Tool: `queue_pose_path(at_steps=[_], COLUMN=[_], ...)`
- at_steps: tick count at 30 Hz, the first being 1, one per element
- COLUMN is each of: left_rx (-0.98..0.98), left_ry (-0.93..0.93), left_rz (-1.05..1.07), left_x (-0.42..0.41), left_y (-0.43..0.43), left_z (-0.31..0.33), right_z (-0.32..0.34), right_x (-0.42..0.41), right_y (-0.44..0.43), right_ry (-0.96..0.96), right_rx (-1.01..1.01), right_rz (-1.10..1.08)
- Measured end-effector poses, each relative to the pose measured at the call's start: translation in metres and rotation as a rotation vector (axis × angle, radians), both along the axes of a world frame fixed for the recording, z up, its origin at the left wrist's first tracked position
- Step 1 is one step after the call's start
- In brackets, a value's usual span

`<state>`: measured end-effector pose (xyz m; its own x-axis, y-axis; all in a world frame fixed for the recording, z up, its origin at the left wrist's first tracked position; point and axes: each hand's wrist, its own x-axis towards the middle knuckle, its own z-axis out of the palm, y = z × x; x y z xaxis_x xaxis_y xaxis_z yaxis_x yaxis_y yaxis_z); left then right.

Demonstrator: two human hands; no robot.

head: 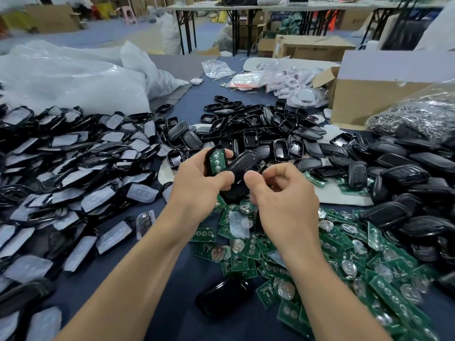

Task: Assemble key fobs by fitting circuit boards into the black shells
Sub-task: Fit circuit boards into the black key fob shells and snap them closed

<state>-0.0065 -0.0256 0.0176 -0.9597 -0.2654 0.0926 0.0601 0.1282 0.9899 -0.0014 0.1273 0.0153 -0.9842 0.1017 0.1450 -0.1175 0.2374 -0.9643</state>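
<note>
My left hand (pixel 197 183) grips a black shell with a green circuit board (pixel 216 162) seated in it, the board facing me. A second black shell half (pixel 242 163) lies across it, and another dark shell (pixel 234 190) sits below between both thumbs. My right hand (pixel 280 193) has curled fingers, its thumb pressing on that lower shell. Loose green circuit boards (pixel 320 254) with round metal contacts lie heaped under and right of my hands. Empty black shells (pixel 258 134) are piled beyond.
Shells fitted with grey rubber pads (pixel 73 168) cover the left of the blue table. Closed black fobs (pixel 406 173) pile at the right. One black fob (pixel 224 296) lies near the front. A cardboard box (pixel 384 94), plastic bags (pixel 61 75) and a bag of metal rings (pixel 423 114) stand behind.
</note>
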Motion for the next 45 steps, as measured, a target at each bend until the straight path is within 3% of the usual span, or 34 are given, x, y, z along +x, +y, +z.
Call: queue_pose_path(at_steps=[13, 16, 19, 25, 27, 30, 35, 41, 45], left_rx=[-0.361, -0.262, -0.019, 0.334, 0.375, 0.27, 0.084, -0.119, -0.228], left_ry=[0.101, 0.055, -0.042, -0.07, -0.046, -0.03, 0.049, 0.036, 0.08], left_rz=[-0.15, -0.194, -0.184, -0.038, 0.005, 0.018, -0.009, 0.231, 0.179], left_x=[0.006, 0.006, 0.006, 0.005, 0.006, 0.007, 0.008, 0.007, 0.011], left_y=[0.016, 0.016, 0.017, 0.013, 0.011, 0.011, 0.012, 0.012, 0.017], left_z=[-0.005, -0.004, -0.002, 0.004, 0.006, 0.006, 0.009, 0.003, 0.006], right_z=[-0.005, -0.008, -0.008, 0.002, 0.003, 0.003, -0.002, -0.005, -0.006], right_x=[-0.01, -0.014, -0.015, -0.017, -0.018, -0.018, -0.014, -0.011, -0.011], right_y=[-0.002, 0.002, 0.005, 0.013, 0.015, 0.015, 0.007, 0.006, 0.005], right_ry=[-0.231, -0.252, -0.262, -0.396, -0.446, -0.467, -0.351, -0.128, -0.052], right_rx=[-0.295, -0.346, -0.428, -0.744, -0.872, -0.955, -0.742, -0.362, -0.184], right_rz=[-0.071, -0.067, -0.01, 0.221, 0.278, 0.373, 0.389, 0.336, 0.29])
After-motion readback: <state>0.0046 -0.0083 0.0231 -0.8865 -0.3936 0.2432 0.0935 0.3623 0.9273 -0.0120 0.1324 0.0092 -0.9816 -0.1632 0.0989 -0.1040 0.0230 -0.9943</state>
